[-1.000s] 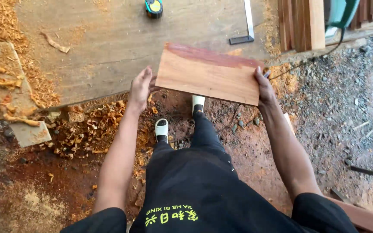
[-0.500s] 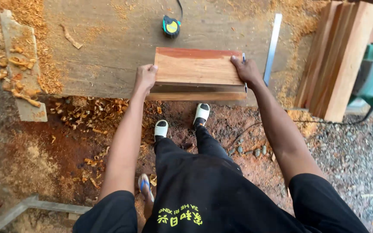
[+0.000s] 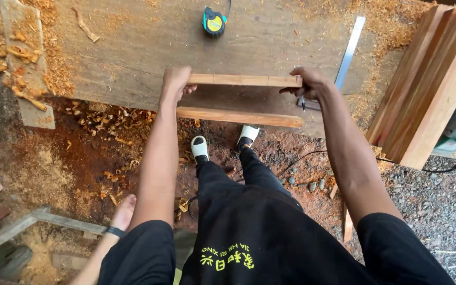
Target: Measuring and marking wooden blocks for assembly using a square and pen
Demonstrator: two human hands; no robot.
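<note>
A board point(image 3: 245, 80) is held on edge above the desk point(image 3: 133, 47), clamped at its ends by L hand point(image 3: 175, 84) & R hand point(image 3: 311, 83). Tape measure point(image 3: 214, 22) lies beyond; steel square point(image 3: 348, 53) near R hand.

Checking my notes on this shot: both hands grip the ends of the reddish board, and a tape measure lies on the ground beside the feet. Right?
Not quite. In the head view the tape measure lies on the wide plank, beyond the reddish board. The left hand and right hand do hold its ends.
</note>
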